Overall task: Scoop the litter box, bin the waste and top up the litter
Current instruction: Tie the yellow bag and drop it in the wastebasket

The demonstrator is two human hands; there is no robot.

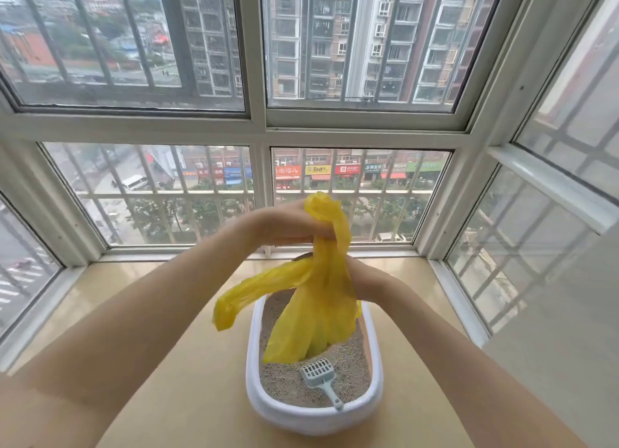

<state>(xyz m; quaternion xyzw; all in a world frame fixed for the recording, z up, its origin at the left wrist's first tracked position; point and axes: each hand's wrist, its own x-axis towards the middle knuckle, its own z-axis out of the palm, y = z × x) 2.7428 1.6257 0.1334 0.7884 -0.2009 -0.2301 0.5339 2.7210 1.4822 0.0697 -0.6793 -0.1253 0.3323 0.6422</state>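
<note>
1. Our left hand (291,225), centre frame, has its fingers (311,238) curled tight round a bunched upper part of the yellow bag (315,310). Our right hand (365,282), just below and to the right, grips the bag's neck from the far side; its fingers are hidden behind the plastic, so we cannot tell how far they close.

2. One bag handle pokes up above the left hand; the other (248,293) trails down-left, hanging free. The bag body droops straight down, its lower edge touching or just over the litter (284,380); we cannot tell which.

3. The litter box (254,350) sits lower centre on the pale surface, its long axis running from the bottom of the frame up toward the window (261,126).

4. The scoop (320,375) lies on the litter at the near end, slotted head pointing up-frame, handle pointing down-right onto the rim.

5. Risks, as we judge them: the bag is still crumpled, so thin plastic could tear if pulled apart hard; the dangling hem could drag through soiled litter; a half-open mouth would spill waste back.
</note>
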